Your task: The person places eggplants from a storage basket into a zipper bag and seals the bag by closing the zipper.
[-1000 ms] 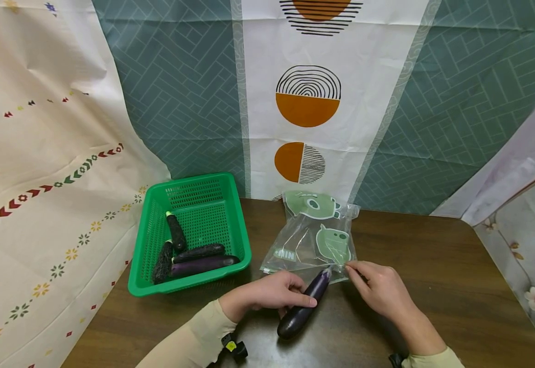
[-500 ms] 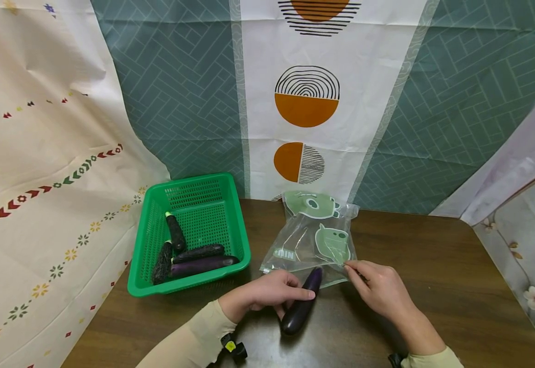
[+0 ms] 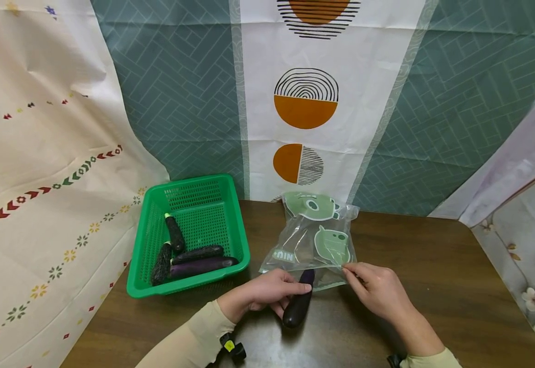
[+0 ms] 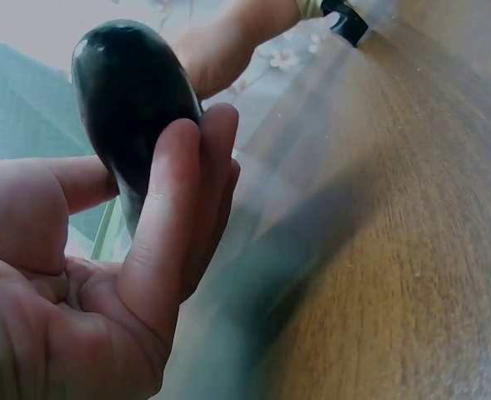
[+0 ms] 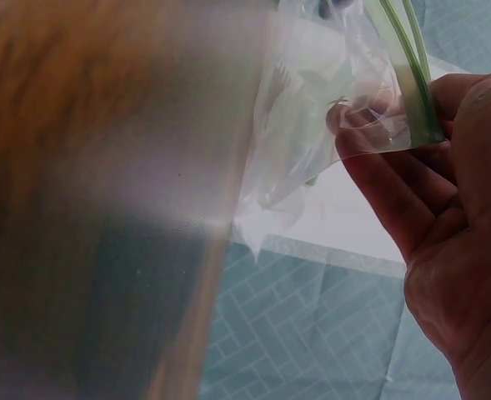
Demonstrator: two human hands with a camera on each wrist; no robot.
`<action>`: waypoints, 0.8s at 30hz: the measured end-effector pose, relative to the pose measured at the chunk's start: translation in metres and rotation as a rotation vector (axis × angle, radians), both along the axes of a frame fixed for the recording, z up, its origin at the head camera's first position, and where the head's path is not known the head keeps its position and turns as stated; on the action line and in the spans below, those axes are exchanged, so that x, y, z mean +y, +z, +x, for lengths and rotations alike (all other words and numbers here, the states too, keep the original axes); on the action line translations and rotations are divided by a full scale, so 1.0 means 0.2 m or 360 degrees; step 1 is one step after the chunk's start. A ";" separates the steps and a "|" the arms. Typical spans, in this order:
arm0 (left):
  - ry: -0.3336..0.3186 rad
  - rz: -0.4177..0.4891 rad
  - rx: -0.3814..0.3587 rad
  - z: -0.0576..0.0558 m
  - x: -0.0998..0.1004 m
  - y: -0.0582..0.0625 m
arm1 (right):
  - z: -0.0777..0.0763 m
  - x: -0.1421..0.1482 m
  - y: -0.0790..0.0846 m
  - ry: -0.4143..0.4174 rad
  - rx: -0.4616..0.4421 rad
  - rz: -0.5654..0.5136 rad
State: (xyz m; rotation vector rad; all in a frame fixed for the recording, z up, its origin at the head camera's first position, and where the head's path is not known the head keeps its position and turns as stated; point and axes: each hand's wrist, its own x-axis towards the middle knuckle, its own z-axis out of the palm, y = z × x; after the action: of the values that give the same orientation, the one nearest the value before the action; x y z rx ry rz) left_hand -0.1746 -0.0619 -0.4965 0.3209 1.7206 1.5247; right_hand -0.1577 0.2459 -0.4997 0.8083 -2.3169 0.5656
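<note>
My left hand [image 3: 272, 290] grips a dark purple eggplant [image 3: 297, 309], thumb on top and fingers beneath. In the left wrist view the rounded end of the eggplant [image 4: 132, 92] sticks up past the fingertips. Its narrow end meets the mouth of a clear zip bag [image 3: 301, 250] printed with green animals; how far in it reaches is hard to tell. My right hand [image 3: 379, 289] pinches the right corner of the bag's mouth. The right wrist view shows the green zip strip [image 5: 416, 96] of the bag between thumb and fingers.
A green plastic basket [image 3: 189, 286] stands left of the bag. It holds a purple eggplant [image 3: 204, 266] and several dark, rough-skinned vegetables [image 3: 175, 234]. Behind the wooden table [image 3: 410, 250] hangs a patterned curtain [image 3: 313, 168].
The left hand has turned the eggplant more upright and shifted its narrow end leftward to the bag's mouth. The right hand keeps its pinch, moving slightly left. The basket stays put.
</note>
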 end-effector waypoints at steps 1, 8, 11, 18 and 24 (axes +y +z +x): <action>0.0006 0.0017 -0.0023 0.00 0.00 0.00 | 0.00 0.00 0.00 0.0001 -0.0001 0.0003; 0.0080 0.0091 -0.0112 0.00 0.01 -0.03 | 0.01 0.00 0.00 -0.0004 -0.0012 0.0026; 0.0094 0.0097 -0.0137 0.00 0.01 -0.03 | 0.01 -0.01 0.00 0.0002 -0.0007 0.0028; 0.0069 0.0118 -0.0161 0.00 0.00 -0.03 | 0.01 -0.01 0.00 0.0019 -0.0004 0.0029; 0.0034 0.0140 -0.0195 0.00 0.00 -0.02 | 0.00 0.00 0.00 0.0030 0.0006 0.0031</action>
State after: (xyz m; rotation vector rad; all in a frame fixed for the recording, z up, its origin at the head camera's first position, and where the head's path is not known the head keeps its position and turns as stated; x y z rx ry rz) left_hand -0.1745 -0.0619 -0.5001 0.2497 1.5696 1.6050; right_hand -0.1575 0.2450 -0.5005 0.8406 -2.3168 0.5504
